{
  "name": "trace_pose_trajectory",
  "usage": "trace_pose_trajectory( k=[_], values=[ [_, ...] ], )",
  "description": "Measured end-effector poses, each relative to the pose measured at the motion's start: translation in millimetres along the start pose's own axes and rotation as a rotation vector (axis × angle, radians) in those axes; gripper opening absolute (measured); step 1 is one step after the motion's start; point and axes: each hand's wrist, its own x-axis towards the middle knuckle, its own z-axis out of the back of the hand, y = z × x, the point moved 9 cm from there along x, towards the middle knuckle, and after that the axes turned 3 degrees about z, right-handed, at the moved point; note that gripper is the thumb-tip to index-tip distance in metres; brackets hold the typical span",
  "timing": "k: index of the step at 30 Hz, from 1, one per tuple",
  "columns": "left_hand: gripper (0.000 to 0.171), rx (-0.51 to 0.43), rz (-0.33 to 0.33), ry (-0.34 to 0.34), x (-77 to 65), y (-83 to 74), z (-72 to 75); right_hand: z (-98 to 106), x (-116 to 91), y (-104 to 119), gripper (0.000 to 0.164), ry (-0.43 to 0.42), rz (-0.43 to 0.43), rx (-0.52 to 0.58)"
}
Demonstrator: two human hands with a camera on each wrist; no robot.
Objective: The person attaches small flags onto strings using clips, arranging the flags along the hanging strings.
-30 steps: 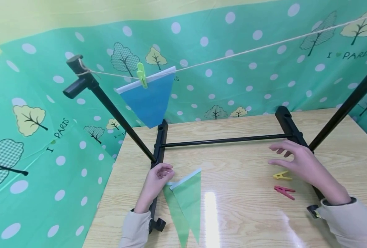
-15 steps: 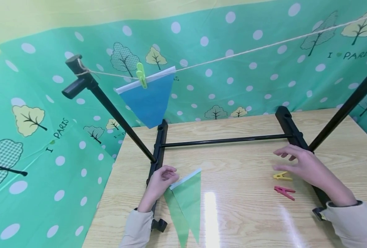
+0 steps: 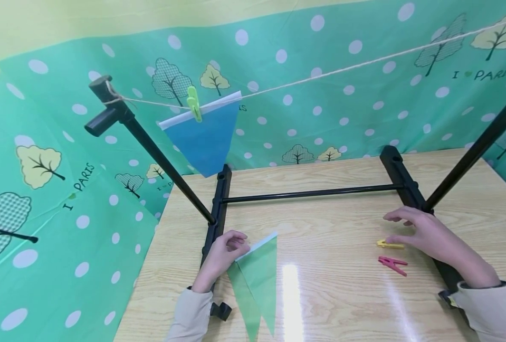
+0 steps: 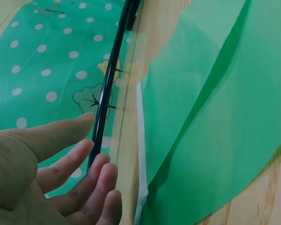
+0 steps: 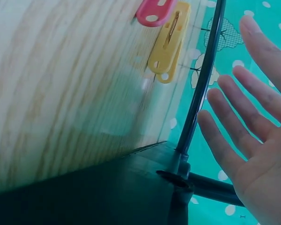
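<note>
My left hand [image 3: 224, 254] hovers by the white-edged top of two overlapping green pennants [image 3: 263, 278], its fingers loosely bent. In the left wrist view, a gap shows between its fingers and the pennant fabric [image 4: 225, 126], and nothing is held. Over at the right, my right hand [image 3: 430, 235] has its thumb and fingers spread above a yellow clothespin [image 3: 383, 244]. The thumb covers part of this clothespin in the head view; the right wrist view shows the hand apart from it. Just nearer lies a pink clothespin [image 3: 391, 263].
A string [image 3: 321, 76] stretches across a black frame with a left post [image 3: 163, 166], a right post [image 3: 475, 147] and a low crossbar [image 3: 312, 194]. From it hangs a blue pennant [image 3: 210, 142], clipped by a light green clothespin [image 3: 194, 105]. A patterned green cloth [image 3: 278, 133] forms the backdrop.
My right hand has moved down and slightly right, towards the yellow clothespin. My left hand has shifted a little right and down, over the corner of the pennants.
</note>
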Motion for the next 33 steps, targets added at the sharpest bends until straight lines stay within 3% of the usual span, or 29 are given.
trace_pose_trajectory(
  k=[13, 19, 33],
  values=[
    [0.027, 0.126, 0.033, 0.074, 0.1, 6.3, -8.8, -20.3, -2.4, -15.1, 0.058, 0.17, -0.129, -0.028],
    [0.027, 0.135, 0.034, 0.062, 0.0, 5.9, -8.4, -23.8, -3.7, -17.3, 0.056, 0.179, -0.131, -0.041],
    [0.021, 0.169, 0.035, 0.082, 2.8, 12.3, -12.2, -32.0, -4.5, -22.1, 0.029, 0.204, -0.092, -0.104]
  ],
)
